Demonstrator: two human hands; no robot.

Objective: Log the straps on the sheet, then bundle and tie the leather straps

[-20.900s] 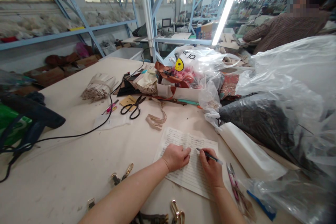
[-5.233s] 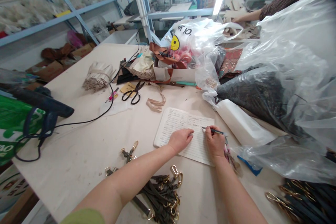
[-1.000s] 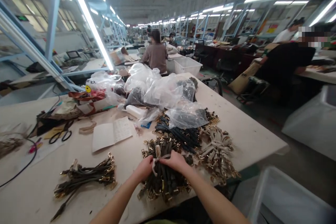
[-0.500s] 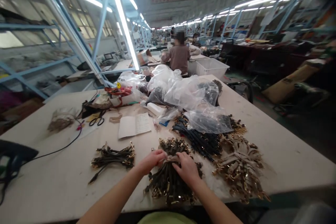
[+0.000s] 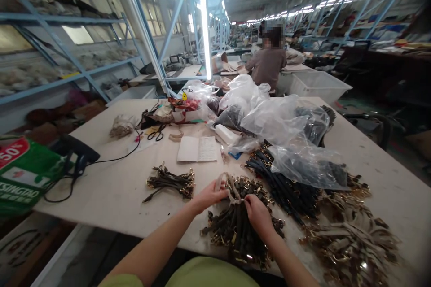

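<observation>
Since half a second ago, my left hand [image 5: 210, 195] has lifted the pale tie strip [image 5: 226, 187]; my right hand [image 5: 257, 213] pinches it atop the dark gold-clasped strap bundle [image 5: 237, 226] at 6 o'clock. Tying step; next, cinch tight.

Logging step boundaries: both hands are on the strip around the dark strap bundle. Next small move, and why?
Probably draw the pale tie strip tight. The left hand and right hand each pinch the strip, one on each side, where it crosses the top of the dark strap bundle, and a loop of it stands slack above the left fingers. Whether a knot exists cannot be told.
</observation>
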